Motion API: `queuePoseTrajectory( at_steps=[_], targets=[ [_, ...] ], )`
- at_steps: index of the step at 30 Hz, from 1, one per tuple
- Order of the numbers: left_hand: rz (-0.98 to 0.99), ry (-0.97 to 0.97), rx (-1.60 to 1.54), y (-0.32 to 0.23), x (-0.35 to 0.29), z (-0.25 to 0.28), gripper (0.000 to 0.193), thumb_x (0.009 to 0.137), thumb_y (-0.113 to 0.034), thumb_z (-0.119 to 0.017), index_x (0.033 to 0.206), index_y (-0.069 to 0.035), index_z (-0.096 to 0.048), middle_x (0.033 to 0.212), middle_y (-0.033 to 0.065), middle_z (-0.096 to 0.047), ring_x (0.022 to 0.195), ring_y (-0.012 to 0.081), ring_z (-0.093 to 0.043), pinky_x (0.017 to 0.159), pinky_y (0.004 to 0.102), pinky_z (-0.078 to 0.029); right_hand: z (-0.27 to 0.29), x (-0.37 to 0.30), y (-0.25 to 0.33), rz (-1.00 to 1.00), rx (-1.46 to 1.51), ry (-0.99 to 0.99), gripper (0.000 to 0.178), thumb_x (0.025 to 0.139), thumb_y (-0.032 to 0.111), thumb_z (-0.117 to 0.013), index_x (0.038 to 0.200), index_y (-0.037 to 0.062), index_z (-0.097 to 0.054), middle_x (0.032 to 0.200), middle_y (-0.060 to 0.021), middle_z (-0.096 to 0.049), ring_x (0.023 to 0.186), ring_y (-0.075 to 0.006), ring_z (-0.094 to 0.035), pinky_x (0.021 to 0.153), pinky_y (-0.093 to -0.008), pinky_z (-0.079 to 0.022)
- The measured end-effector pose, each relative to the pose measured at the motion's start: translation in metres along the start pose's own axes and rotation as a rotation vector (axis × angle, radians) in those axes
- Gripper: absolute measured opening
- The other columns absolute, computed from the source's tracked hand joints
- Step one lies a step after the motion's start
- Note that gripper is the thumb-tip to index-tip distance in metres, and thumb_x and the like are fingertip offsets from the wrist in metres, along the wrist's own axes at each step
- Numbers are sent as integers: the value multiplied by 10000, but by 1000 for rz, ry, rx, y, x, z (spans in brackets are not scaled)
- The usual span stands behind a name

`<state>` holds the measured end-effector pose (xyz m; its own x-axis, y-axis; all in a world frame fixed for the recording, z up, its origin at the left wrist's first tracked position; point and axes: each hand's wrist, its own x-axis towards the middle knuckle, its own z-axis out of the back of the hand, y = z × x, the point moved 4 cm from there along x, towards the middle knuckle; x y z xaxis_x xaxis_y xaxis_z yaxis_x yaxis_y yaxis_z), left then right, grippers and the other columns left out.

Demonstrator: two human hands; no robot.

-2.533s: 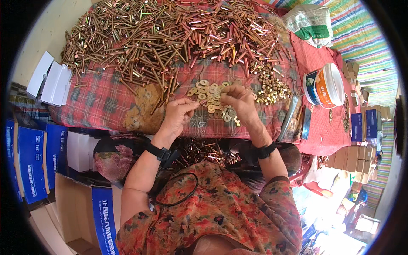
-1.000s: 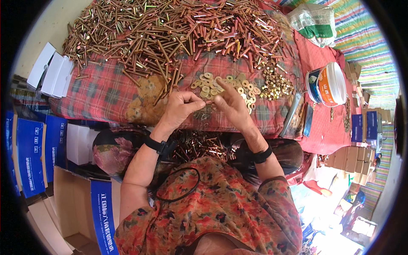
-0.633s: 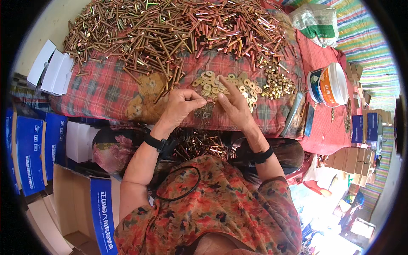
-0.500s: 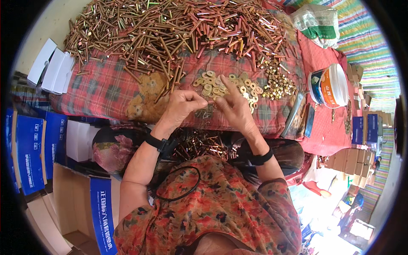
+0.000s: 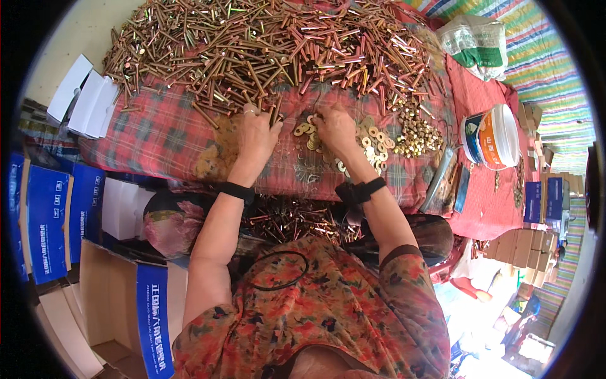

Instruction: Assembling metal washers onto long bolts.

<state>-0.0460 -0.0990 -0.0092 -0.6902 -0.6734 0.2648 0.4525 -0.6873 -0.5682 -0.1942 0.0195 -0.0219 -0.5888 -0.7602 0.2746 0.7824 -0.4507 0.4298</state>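
Observation:
My left hand (image 5: 255, 140) reaches to the near edge of a wide pile of long yellowish-pink metal bolts (image 5: 252, 69). Its thumb stands apart from the fingers, beside a couple of bolts, and I see none held clear of the pile. Over the flat round washers (image 5: 375, 145) lies my right hand (image 5: 338, 131), fingers bent down and closed. A washer shows by its fingertips, but whatever they grip is hidden. To the right of the washers is a heap of small brassy nuts (image 5: 418, 134). More bolts (image 5: 293, 221) lie in my lap.
A red plaid cloth (image 5: 158, 139) covers the work surface. At right stand a white bucket (image 5: 502, 136) and a white-green sack (image 5: 476, 47); a blade-like metal piece (image 5: 439, 180) lies nearer. White boxes (image 5: 93, 104) sit at left, above blue cartons (image 5: 47, 215) and an open carton (image 5: 110, 297).
My hands were close together above the cloth, fingers nearly meeting. They have parted and moved forward, the left to the bolts and the right down onto the washers.

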Motion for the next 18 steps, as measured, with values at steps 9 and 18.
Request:
queuePoseTrajectory(
  at_steps=[9, 18],
  targets=[
    [-120, -145, 188, -7, -1, 6, 158, 737, -110, -630, 739, 48, -629, 783, 175, -581, 716, 316, -584, 636, 398, -468, 0, -2, -19, 7, 198, 10, 253, 731, 155, -632, 943, 18, -623, 903, -208, -601, 806, -364, -593, 715, -425, -483],
    [326, 454, -993, -19, -24, 11, 140, 865, -141, -573, 900, -16, -625, 755, 40, -646, 605, 61, -550, 534, 202, -403, 24, -32, 3, -491, 1146, 144, 222, 850, 121, -582, 1024, -17, -588, 885, -77, -630, 748, -132, -589, 670, -254, -488]
  ],
)
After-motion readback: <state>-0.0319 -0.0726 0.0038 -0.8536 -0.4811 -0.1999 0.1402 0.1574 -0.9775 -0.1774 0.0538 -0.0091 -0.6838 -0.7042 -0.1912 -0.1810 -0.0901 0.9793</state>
